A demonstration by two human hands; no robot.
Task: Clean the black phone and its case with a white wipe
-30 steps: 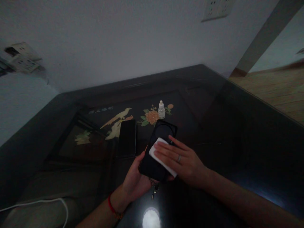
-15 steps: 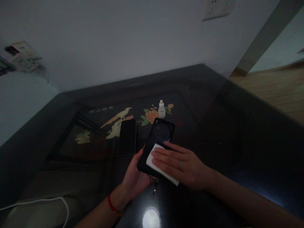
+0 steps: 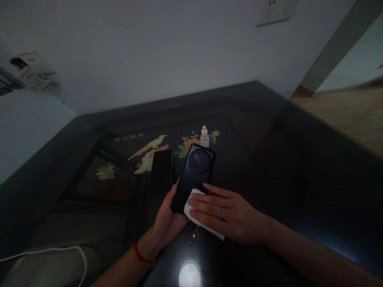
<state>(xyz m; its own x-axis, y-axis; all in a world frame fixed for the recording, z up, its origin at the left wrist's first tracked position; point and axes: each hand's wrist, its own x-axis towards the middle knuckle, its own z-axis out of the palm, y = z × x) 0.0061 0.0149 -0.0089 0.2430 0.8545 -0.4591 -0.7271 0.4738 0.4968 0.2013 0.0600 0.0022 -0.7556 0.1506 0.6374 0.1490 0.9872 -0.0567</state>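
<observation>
In my left hand (image 3: 168,221) is a black phone (image 3: 193,175), its back with a large round camera ring facing up. My left thumb lies along its left edge and the other fingers are hidden beneath. A small charm (image 3: 194,235) dangles from the lower end. My right hand (image 3: 231,215), with a ring on one finger, presses a folded white wipe (image 3: 191,204) against the lower right part of the phone's back. Left of my hands a second phone (image 3: 160,171) lies flat, dark face up. Just beyond the held phone stands a small white dropper bottle (image 3: 204,137).
The dark glossy table (image 3: 269,159) carries a printed bird and flowers. A white cable (image 3: 60,249) runs in at lower left. Wall sockets sit at upper right (image 3: 275,12) and at left (image 3: 36,75). The wall borders the table's far edge.
The wipe in my right hand has slid down a little on the phone, baring more of its back. My left hand has tilted the phone slightly and shifted it left.
</observation>
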